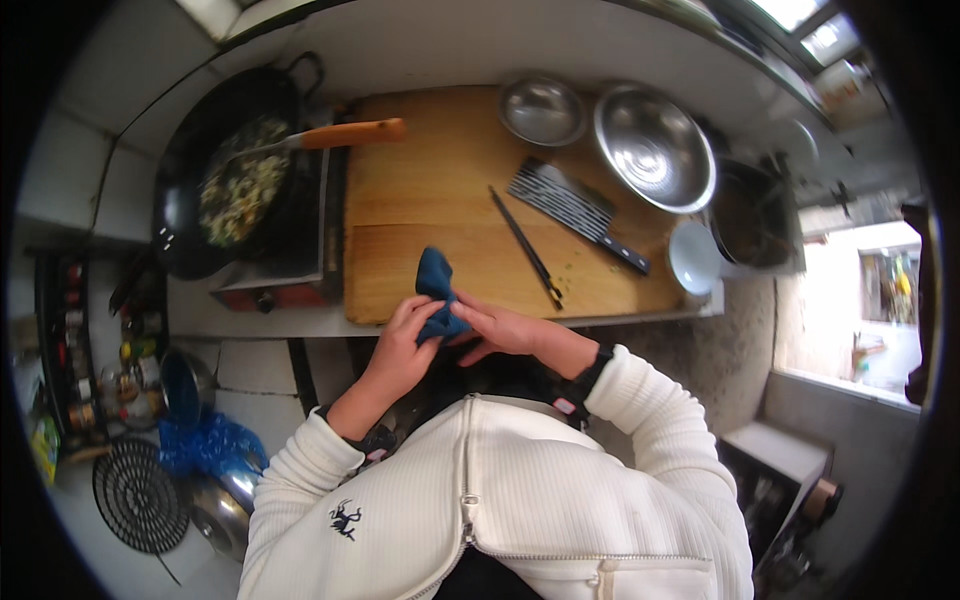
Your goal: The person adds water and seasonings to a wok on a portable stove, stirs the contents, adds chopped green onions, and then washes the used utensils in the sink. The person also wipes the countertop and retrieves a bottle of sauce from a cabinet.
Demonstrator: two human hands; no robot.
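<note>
A bunched dark blue cloth (435, 274) is between my two hands, just in front of the board's near edge. My left hand (403, 345) grips it from the left with fingers curled over it. From the other side my right hand (501, 327) presses against the cloth, its lower fingers spread beneath. Ahead lies a wooden cutting board (416, 180). On it rest a pair of dark chopsticks (523, 241) and a cleaver (562, 202) with a patterned blade and black handle. Small green scraps dot the wood near the chopsticks' tips.
At left a black wok (176, 214) of chopped food (244, 191) sits on a stove (289, 294); a wooden-handled spatula (352, 133) juts over the board. Two steel bowls (543, 112) (654, 150) and a pale bowl (693, 257) stand at right. A shelf (67, 337) holds bottles at far left.
</note>
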